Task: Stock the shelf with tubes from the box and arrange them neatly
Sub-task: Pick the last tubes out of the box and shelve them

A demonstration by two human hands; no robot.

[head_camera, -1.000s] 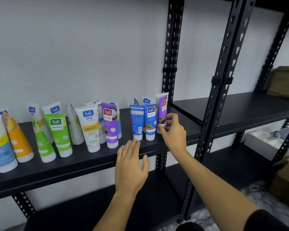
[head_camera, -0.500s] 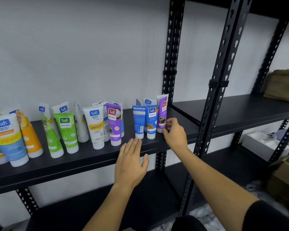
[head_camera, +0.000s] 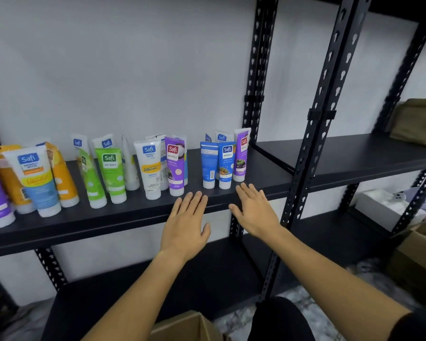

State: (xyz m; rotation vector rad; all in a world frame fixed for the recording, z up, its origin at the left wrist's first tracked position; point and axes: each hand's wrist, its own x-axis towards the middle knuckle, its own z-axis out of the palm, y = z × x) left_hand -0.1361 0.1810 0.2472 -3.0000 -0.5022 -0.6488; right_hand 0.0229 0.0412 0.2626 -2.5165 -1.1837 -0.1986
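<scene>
At the frame's bottom edge only a flap of the cardboard box [head_camera: 182,327] showed, its contents hidden. Glossy plastic tubes [head_camera: 153,168] stood cap-down along the matte black shelf [head_camera: 84,222], back-row labels partly masked. The left hand [head_camera: 185,225] and right hand [head_camera: 255,210] lay flat-fingered at the shelf's front edge, holding nothing, beside a perforated steel upright [head_camera: 303,193].

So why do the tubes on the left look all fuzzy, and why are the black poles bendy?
Head view: the tubes far left and the cardboard box at the right edge are smeared, probably by head movement; the middle tubes read sharply. Head view: the wide lens bows the shelf posts, leaning them inward. Head view: soft, even light, no glare, faint shadows under both open hands, left hand, right hand.
</scene>
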